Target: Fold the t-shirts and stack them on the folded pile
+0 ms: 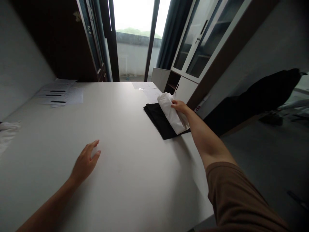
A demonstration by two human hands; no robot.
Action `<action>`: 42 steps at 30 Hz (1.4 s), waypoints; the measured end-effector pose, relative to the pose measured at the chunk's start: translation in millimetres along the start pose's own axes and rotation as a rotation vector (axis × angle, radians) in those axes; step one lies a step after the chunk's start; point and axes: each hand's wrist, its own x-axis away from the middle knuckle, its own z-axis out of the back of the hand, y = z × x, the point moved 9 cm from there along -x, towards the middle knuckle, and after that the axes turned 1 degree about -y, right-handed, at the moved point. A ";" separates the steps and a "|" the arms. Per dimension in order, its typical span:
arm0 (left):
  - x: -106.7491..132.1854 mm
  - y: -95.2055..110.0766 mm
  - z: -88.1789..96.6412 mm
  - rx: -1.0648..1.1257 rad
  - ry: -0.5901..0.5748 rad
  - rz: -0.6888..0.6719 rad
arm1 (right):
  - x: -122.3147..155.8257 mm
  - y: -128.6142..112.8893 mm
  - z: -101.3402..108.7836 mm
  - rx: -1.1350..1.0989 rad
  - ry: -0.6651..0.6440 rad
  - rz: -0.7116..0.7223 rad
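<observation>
A folded white cloth [170, 113], perhaps a garment, is in the grip of my right hand [179, 106] at the table's right side. My fingers are closed on its upper edge, and part of the cloth is hidden behind my hand. Beneath it, a folded black cloth [159, 120] lies flat near the table edge. My left hand [86, 160] hovers over or rests on the white table [120, 180] at the left; its thumb and fingers are apart with nothing between them.
Printed sheets [60, 93] lie at the table's far left, and more papers [147, 90] at its far edge. White fabric [9, 133] shows at the left border. A glass-door cabinet [193, 77] stands beyond the right edge, and a window [135, 42] lies ahead.
</observation>
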 end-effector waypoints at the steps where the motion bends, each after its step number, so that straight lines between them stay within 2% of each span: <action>1: 0.1 0.0 0.2 0.004 0.000 0.004 | -0.9 0.4 -4.6 0.038 -0.004 0.017; 5: 0.6 0.5 1.3 0.022 0.007 0.020 | -4.6 5.5 -14.0 0.091 -0.029 0.040; 11: -0.3 0.0 0.2 0.023 0.006 0.001 | -13.5 12.3 -9.5 0.125 -0.037 0.047; 16: 0.2 0.6 1.2 0.026 0.011 0.006 | -7.2 10.7 -27.9 0.215 -0.122 0.010; 21: 0.7 0.3 0.0 0.040 0.008 0.013 | 8.2 12.5 -33.6 0.418 -0.017 -0.133; 26: 0.2 -1.0 -0.4 0.027 0.018 -0.009 | 17.8 -6.8 -41.1 0.471 0.017 -0.123; 29: 0.3 -0.5 -0.3 0.027 0.012 -0.007 | 21.6 -11.8 -47.5 0.379 -0.061 -0.175; 32: 0.4 0.8 -0.1 0.020 0.006 -0.012 | 31.4 -18.1 -65.4 0.142 -0.250 -0.210; 34: 0.4 0.7 -0.3 0.010 0.005 -0.018 | 40.9 -31.6 -81.1 -0.015 -0.371 -0.146; 35: 0.3 0.3 -0.5 0.009 0.006 -0.021 | 44.7 -40.2 -85.9 -0.040 -0.384 -0.081; 37: 0.2 -1.0 -1.1 0.010 0.009 -0.025 | 49.7 -56.5 -88.8 0.021 -0.296 0.084; 39: 0.2 -2.0 -1.8 0.011 0.007 -0.028 | 53.0 -63.3 -88.2 0.134 -0.137 0.187; 42: 0.2 -2.2 -1.8 0.012 0.002 -0.023 | 53.6 -45.8 -91.5 0.259 -0.011 0.154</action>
